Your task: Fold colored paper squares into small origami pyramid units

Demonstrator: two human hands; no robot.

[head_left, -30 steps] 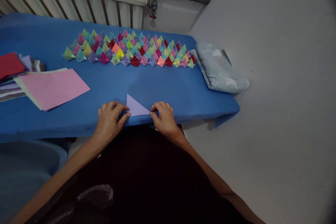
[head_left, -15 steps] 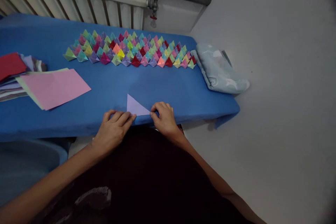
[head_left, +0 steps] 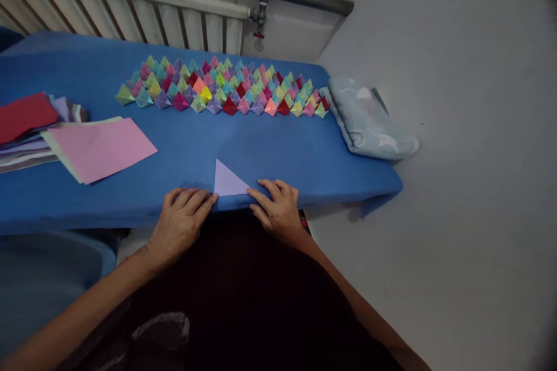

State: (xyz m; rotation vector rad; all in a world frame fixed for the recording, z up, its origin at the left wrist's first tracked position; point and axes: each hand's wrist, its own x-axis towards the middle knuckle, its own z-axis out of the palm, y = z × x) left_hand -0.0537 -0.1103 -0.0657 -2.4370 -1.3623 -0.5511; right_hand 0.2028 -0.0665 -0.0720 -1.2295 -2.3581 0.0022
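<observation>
A lilac paper triangle (head_left: 229,180) lies flat near the front edge of the blue-covered table (head_left: 278,156). At its lower left corner, a fingertip of my left hand (head_left: 180,220) touches the paper; the fingers lie stretched out. My right hand (head_left: 278,208) has its fingers apart, one fingertip resting on the triangle's right corner. Pink and pale green sheets (head_left: 102,148) lie to the left. Behind the triangle stand rows of several small folded paper pieces (head_left: 229,105) in many colours.
A stack of coloured paper, red on top (head_left: 26,117), sits at the far left. A folded grey-blue cloth (head_left: 369,122) lies at the table's right end by the wall. A radiator (head_left: 130,11) runs behind; a blue basin (head_left: 52,284) is below left.
My left hand has slid left along the paper's lower edge to its corner. My right fingers have spread from a pinch at the right corner. The view has shifted slightly.
</observation>
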